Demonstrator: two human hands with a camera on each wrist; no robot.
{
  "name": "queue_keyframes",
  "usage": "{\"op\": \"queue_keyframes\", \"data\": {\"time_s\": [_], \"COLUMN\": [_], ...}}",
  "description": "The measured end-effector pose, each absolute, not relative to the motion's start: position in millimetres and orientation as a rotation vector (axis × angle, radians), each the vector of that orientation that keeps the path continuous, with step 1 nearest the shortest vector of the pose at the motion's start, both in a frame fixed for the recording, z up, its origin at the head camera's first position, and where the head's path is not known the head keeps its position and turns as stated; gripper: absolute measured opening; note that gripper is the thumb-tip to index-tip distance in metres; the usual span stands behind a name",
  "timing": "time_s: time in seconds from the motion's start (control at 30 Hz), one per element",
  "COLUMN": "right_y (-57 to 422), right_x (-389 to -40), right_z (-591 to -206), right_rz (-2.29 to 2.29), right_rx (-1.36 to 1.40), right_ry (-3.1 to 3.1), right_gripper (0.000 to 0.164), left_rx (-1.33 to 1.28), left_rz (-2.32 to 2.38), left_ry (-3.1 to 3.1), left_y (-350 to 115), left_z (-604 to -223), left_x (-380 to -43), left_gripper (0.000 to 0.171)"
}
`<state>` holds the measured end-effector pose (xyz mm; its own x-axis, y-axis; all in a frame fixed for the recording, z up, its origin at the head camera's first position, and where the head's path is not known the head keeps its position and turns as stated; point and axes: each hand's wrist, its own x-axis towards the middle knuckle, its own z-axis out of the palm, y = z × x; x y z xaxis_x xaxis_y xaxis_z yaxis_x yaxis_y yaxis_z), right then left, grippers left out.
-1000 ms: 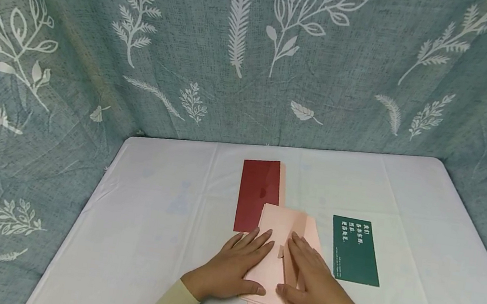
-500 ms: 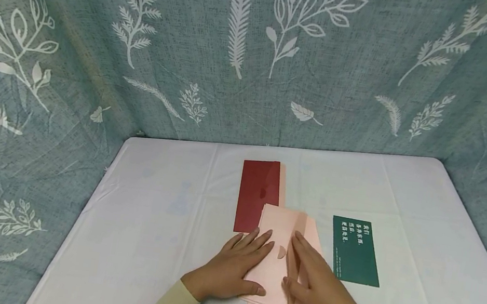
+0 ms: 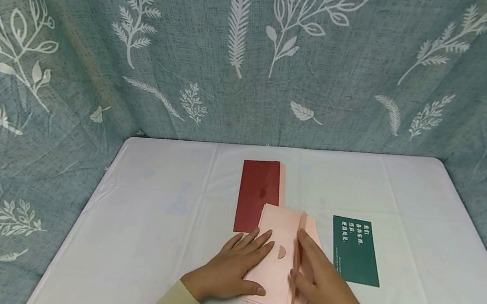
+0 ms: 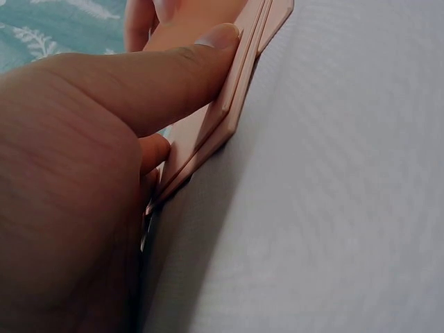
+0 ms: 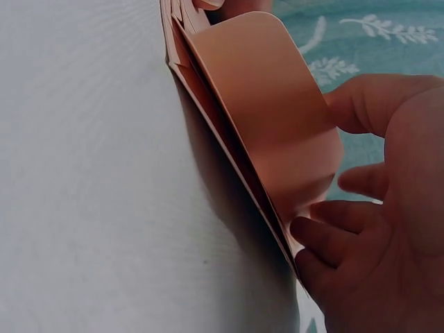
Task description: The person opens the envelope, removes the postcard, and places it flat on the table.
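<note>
A pile of pale pink envelopes (image 3: pixel 280 226) lies on the table in the head view, the top one with a half-round notch on its face. My left hand (image 3: pixel 231 266) lies spread over the pile's left side, its thumb (image 4: pixel 201 59) pressing down near the front edge. At the right side, my right hand (image 3: pixel 328 293) touches the raised flap (image 5: pixel 267 83) with relaxed fingers and its thumb (image 5: pixel 364 104) at the free edge. The flap stands up, and a dark gap shows under it. A lower envelope's unfolded flap (image 3: pixel 312 231) sticks out to the right.
A dark red envelope (image 3: pixel 258 191) lies behind the pile, with a pink edge (image 3: pixel 284 179) showing beneath it. A green card (image 3: pixel 358 250) with white writing lies to the right. The white-covered table (image 3: pixel 156 197) meets a leaf-patterned curtain (image 3: pixel 255 106).
My right hand has shifted slightly right, bringing the top envelope's flap up from nearly flat to upright. The half-round notch, partly covered before, now shows whole. My left hand has stayed put.
</note>
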<state>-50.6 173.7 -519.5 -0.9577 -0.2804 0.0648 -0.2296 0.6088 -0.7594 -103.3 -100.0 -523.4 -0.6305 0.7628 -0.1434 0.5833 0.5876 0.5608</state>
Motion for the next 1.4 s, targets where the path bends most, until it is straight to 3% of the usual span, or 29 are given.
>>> {"op": "queue_keyframes", "data": {"time_s": [1.4], "right_y": [187], "right_x": [-54], "right_z": [-512], "right_rz": [-1.203], "right_rx": [-0.35], "right_ry": [2.882], "right_gripper": [0.065], "left_rx": [1.061], "left_rz": [0.677], "left_ry": [2.459], "left_y": [-99], "left_z": [-524], "left_x": [-102], "left_gripper": [0.096]}}
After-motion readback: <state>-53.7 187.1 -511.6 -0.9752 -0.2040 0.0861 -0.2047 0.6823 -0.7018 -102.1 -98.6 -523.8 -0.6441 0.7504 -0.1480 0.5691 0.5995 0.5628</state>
